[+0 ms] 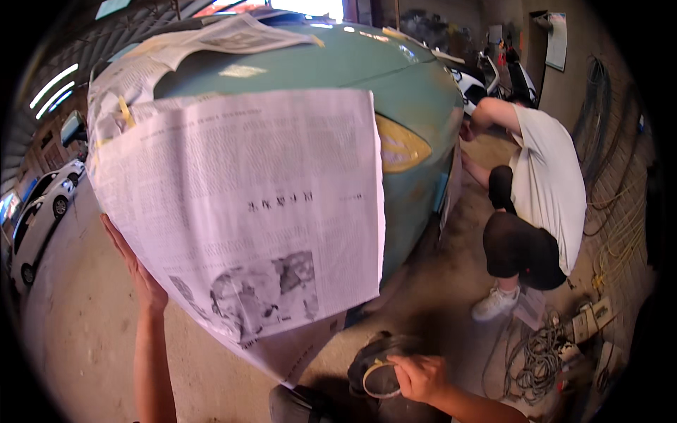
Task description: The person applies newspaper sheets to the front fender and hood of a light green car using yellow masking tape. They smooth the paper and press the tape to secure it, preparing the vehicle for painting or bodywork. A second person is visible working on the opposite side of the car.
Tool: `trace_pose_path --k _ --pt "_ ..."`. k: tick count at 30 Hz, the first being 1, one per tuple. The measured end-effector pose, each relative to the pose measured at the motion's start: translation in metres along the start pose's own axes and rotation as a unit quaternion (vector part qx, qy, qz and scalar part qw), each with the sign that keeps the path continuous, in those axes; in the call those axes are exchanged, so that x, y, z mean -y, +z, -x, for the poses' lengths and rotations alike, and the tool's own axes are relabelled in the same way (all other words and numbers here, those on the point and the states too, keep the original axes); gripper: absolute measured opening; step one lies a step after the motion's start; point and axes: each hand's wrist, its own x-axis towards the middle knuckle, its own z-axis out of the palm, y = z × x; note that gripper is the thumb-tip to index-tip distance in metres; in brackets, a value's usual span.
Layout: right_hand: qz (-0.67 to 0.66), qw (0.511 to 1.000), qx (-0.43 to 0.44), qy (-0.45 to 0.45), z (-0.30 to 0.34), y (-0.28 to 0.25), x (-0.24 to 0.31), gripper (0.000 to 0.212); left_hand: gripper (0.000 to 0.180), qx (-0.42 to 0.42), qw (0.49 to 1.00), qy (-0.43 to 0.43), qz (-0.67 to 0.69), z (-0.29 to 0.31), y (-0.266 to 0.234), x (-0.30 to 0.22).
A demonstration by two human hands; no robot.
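Note:
A large newspaper sheet (268,162) hangs over the corner of a green-coated car body (317,70), its lower end dangling loose. Along the sheet's left edge, my left hand (137,271) rests with fingers stretched out; part of it is behind the paper. My right hand (423,379), low near my knees, grips a roll of yellowish masking tape (368,384) by its rim. Beside the sheet, a lamp (403,144) on the car is covered in yellow tape. More newspaper (226,35) lies across the upper body, with tape strips at the left.
A co-worker (546,176) in a pale shirt crouches at the car's right side, hands near its lower edge. Coiled cables (536,366) and boxes (592,321) lie on the floor at right. Hoses (596,106) hang on the wall. White cars (42,218) stand far left.

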Motion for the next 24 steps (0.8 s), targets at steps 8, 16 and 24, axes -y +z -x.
trace_pose_path --k 8,16,24 --pt "0.083 0.991 -0.078 0.064 0.049 -0.052 0.012 0.023 0.079 0.018 0.997 -0.021 0.068 0.023 0.008 -0.008" --pt "0.064 0.996 -0.046 0.033 0.063 -0.038 0.012 0.022 0.067 0.159 0.968 -0.191 0.019 0.237 -0.047 -0.011" --pt "-0.049 0.992 0.080 0.081 0.052 -0.028 -0.002 0.016 0.073 0.614 0.749 -0.251 0.011 0.402 -0.099 -0.154"
